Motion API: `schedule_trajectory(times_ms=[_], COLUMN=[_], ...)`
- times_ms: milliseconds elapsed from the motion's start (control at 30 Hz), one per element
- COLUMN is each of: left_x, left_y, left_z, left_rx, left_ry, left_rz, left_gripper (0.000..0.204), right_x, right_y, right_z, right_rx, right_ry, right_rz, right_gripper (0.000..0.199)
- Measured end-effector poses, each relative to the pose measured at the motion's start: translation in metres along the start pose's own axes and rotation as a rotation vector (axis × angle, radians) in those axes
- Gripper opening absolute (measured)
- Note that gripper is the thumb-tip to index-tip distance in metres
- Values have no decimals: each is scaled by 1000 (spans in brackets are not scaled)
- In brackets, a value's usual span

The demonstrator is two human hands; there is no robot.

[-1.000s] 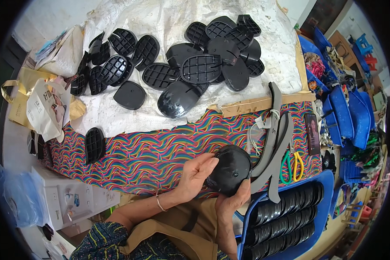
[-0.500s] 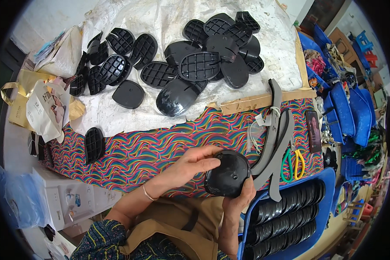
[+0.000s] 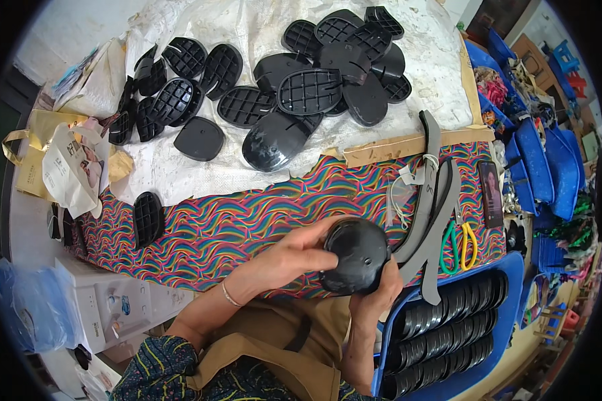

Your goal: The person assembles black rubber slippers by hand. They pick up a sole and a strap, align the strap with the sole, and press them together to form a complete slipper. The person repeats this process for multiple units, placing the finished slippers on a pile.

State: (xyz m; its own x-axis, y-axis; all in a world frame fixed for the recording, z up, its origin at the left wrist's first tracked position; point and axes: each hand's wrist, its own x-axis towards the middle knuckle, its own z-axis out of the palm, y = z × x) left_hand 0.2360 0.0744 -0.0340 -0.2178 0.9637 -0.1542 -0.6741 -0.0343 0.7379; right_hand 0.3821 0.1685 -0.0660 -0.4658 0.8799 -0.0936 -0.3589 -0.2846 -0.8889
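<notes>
Between my two hands is a glossy black plastic shell [image 3: 354, 257], rounded and domed, with a small round mark on its face. My left hand [image 3: 294, 257] grips its left side, the thumb lying along the dome and the other fingers behind the rim. The lower right edge is held by my right hand [image 3: 380, 289], its fingers partly hidden under the shell. Beyond my hands, similar black shells [image 3: 309, 92] lie heaped on a white sheet, several with their gridded undersides up. One gridded shell [image 3: 148, 219] rests apart on the patterned cloth to the left.
At the lower right a blue crate [image 3: 513, 284] holds rows of nested black shells [image 3: 441, 334]. Grey strips [image 3: 418, 214], scissors with green and yellow handles [image 3: 470, 244] and a phone [image 3: 491, 194] lie right of my hands. Paper bags [image 3: 73, 167] stand at the left.
The shell has turned and tilted in my hands, so its dome looks rounder, and it has shifted slightly up and right. My left thumb has slid lower on it. Both hands keep hold.
</notes>
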Motion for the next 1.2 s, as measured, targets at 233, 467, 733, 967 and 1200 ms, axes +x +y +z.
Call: schedule_trajectory(times_ms=[233,467,733,967,1200], left_x=[-18,-11,-13,-11,-4], left_y=[-8,-21,-19,-16,10], left_z=[-1,-2,3,2,-7], left_rx=[303,260,318,375,481], left_ry=[77,228,139,298,285], left_rz=[116,139,204,154,72], left_gripper=[79,77,74,28,28], right_x=[6,4,10,3,-1], right_y=[6,8,4,6,16], right_z=[1,6,3,0,-20], right_rx=[-24,-86,-12,-63,-192], right_ry=[-22,-45,58,-39,-193], right_rz=[11,-13,39,4,5], right_gripper=[39,40,40,48,51])
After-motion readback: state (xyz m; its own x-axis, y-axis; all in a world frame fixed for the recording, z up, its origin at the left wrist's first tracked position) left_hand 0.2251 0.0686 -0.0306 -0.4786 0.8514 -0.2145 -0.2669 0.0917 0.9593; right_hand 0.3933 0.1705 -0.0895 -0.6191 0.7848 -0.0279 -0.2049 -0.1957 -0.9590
